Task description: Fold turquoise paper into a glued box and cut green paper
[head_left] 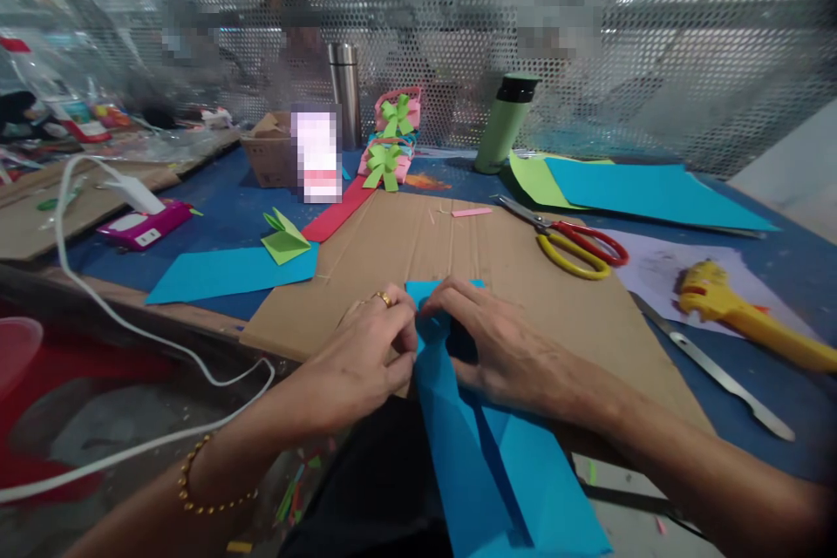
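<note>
Blue paper [439, 405] is running lengthwise front-to-back, right hand [513, 349] holding its far end, left hand [363, 353] alongside, grip unclear.

Clock read from the folded paper sheet [435, 384], which sits between the left hand [376, 340] and the right hand [500, 340] and reaches from the cardboard sheet [484, 253] toward five o'clock. Scissors [566, 240] straddle the cardboard's edge at two; beyond them, a paper stack [660, 187]. At three, a glue gun [716, 301] lies partly on loose paper [660, 266], a knife [699, 357] just before it. A tumbler [500, 126] stands at one, two bow-topped baskets [402, 161] near twelve, a vacuum flask [346, 96] at eleven. Left of the flask stands a cardboard box [265, 157], with probably a phone, blurred [317, 157], before it. At ten, a power socket [147, 227] holds a charger [137, 192].
</note>
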Motion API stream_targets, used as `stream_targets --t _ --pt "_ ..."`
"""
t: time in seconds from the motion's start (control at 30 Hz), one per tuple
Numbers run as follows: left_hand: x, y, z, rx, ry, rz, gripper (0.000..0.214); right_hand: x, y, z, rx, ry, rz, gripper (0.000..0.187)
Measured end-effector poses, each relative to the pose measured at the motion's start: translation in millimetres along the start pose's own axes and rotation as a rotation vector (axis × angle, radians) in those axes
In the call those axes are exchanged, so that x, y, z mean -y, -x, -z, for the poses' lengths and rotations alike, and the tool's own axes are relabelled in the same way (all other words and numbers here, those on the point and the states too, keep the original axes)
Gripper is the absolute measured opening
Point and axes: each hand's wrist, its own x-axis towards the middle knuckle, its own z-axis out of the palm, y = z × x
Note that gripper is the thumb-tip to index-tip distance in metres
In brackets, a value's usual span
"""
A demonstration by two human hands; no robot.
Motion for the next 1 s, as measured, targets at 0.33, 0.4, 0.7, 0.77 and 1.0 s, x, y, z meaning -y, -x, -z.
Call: stream_targets --t 0.33,0.4,0.7,0.77,1.0 --pt "11 0 5.6 0.076 0.036 -0.051 0.012 3 0 0 0.005 0.029 -0.017 0.026" --pt "9 1 6.7 0.061 0.049 -0.066 0.01 3 -1 0 0.001 0.041 -0.031 0.027" --pt "-9 3 33.1 0.083 -0.018 -0.114 0.036 4 -4 -2 -0.019 0.023 -0.05 0.03" --pt "-15 -1 36.0 0.075 -0.06 -0.192 0.042 3 -3 -3 -0.021 0.014 -0.044 0.029" --pt "-6 -25 37.1 0.229 -0.244 -0.338 0.034 5 -2 1 0.018 -0.019 -0.076 0.029"
